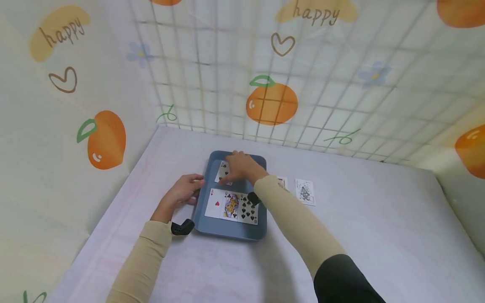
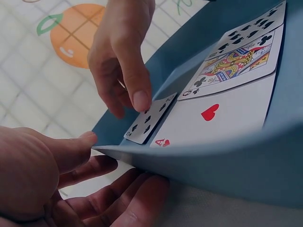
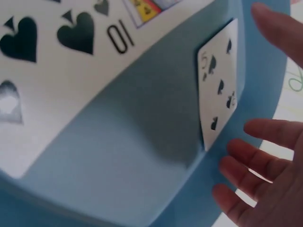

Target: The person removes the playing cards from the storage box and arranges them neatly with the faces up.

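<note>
A blue-grey tray (image 1: pixel 223 231) lies on the table, and my left hand (image 1: pixel 182 190) holds its left side, thumb at the rim and the other fingers along the outer wall. Over the tray's far part is my right hand (image 1: pixel 240 166), its fingers spread around a five of spades (image 3: pixel 220 90) that lies face up inside. Nearer me in the tray, an ace of hearts (image 1: pixel 214 203), a queen of clubs (image 1: pixel 231 206) and a ten of spades (image 1: pixel 248 211) form an overlapping row. The right wrist view shows the five apart from that row.
Right of the tray, a joker card (image 1: pixel 305 192) lies on the white-covered table (image 1: pixel 363 227). Another card (image 1: pixel 282 182) beside it is partly hidden by the right sleeve. A printed curtain (image 1: pixel 227 63) with a grid behind it stands at the back.
</note>
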The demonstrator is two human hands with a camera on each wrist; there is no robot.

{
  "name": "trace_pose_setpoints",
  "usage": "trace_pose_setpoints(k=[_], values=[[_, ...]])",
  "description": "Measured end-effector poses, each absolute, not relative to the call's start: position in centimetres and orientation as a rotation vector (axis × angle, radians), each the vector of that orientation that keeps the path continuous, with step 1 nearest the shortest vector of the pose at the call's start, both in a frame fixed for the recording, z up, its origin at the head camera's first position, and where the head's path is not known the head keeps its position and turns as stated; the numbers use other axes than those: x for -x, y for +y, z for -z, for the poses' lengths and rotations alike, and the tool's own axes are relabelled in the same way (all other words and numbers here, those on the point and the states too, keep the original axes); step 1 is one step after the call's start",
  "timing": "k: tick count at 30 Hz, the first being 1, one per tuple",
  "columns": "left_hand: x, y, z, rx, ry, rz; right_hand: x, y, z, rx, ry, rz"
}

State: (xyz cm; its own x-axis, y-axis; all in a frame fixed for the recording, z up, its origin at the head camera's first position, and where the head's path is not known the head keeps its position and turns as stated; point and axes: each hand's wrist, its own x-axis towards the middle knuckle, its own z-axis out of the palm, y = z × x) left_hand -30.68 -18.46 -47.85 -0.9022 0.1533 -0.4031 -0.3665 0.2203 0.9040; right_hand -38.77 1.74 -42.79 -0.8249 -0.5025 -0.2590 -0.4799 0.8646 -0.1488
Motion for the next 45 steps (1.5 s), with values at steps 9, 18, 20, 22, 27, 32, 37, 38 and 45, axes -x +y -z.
trace_pose_setpoints(k=[9,18,20,22,27,32,37,38,45], values=[[30.8,-18.5,47.7,0.179,2.122,-1.708,39.4,1.4,43.9,0.748,2.773,0.093],[30.8,-18.6,47.8,0.197,2.094,-1.728,39.4,1.0,44.2,0.748,2.760,0.101],[30.8,-18.5,47.8,0.194,2.111,-1.718,39.4,1.0,44.2,0.739,2.757,0.103],[30.8,-18.5,47.7,0.194,2.124,-1.710,39.4,1.0,44.3,0.732,2.755,0.104],[30.8,-18.5,47.8,0.201,2.137,-1.704,39.6,0.8,44.5,0.735,2.749,0.113],[30.6,-18.6,47.8,0.199,2.122,-1.716,39.6,0.7,44.3,0.754,2.743,0.096],[30.5,-18.4,47.7,0.202,2.107,-1.724,39.3,1.1,43.2,0.751,2.752,0.061],[30.4,-18.4,47.7,0.198,2.108,-1.724,39.2,1.3,42.9,0.748,2.756,0.061],[30.3,-18.2,47.8,0.174,2.119,-1.722,38.7,3.2,40.7,0.801,2.786,0.098]])
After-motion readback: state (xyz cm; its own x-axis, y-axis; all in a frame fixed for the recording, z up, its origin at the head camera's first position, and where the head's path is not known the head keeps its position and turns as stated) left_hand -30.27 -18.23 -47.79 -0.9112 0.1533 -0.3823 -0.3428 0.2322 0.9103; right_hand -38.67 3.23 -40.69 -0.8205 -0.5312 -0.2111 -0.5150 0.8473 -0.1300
